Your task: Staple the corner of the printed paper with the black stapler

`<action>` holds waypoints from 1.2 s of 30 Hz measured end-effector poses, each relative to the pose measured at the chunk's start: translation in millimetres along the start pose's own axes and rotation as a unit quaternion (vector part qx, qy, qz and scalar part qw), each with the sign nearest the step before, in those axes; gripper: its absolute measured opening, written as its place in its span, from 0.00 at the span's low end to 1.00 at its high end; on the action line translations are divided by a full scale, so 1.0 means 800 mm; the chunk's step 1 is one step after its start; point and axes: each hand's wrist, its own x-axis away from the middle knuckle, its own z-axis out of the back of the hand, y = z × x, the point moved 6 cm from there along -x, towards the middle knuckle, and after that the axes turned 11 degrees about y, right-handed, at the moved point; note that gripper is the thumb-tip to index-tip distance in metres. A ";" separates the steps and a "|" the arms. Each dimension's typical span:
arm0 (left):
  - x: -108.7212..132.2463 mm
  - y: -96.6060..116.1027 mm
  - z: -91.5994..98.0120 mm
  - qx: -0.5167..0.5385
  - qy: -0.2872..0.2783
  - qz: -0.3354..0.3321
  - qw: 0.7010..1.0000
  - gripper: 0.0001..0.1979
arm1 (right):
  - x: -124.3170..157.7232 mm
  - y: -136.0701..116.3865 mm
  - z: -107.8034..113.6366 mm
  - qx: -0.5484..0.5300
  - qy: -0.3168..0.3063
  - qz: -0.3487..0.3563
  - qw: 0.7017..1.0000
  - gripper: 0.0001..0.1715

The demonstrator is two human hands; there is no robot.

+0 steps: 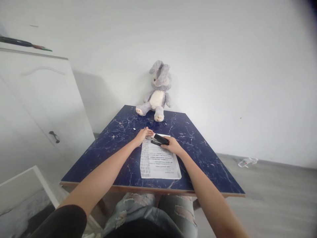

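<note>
A stack of printed paper sheets [159, 161] lies on the dark blue marbled table [111, 145], in front of me. My right hand [172, 145] grips a black stapler [160, 139] set over the far top edge of the sheets. My left hand [143, 135] rests flat with its fingers on the sheets' far left corner, right beside the stapler's nose.
A grey and white plush rabbit [157, 94] sits at the table's far edge against the white wall. A small pale bit [134, 129] lies on the table left of my hands. A white cabinet [42, 105] stands to the left. Clear plastic litter [247, 162] lies on the floor at right.
</note>
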 end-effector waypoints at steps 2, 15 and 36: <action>0.000 0.003 0.003 0.037 0.024 0.018 0.999 0.25 | 0.000 -0.005 0.004 0.057 0.052 0.022 0.997 0.25; 0.014 0.000 -0.005 0.057 -0.034 0.061 0.996 0.03 | 0.012 -0.062 -0.011 0.322 0.085 0.231 0.914 0.34; 0.076 0.062 -0.043 -0.102 -0.142 -0.206 0.963 0.27 | 0.011 -0.067 0.013 -0.009 0.190 0.219 0.957 0.19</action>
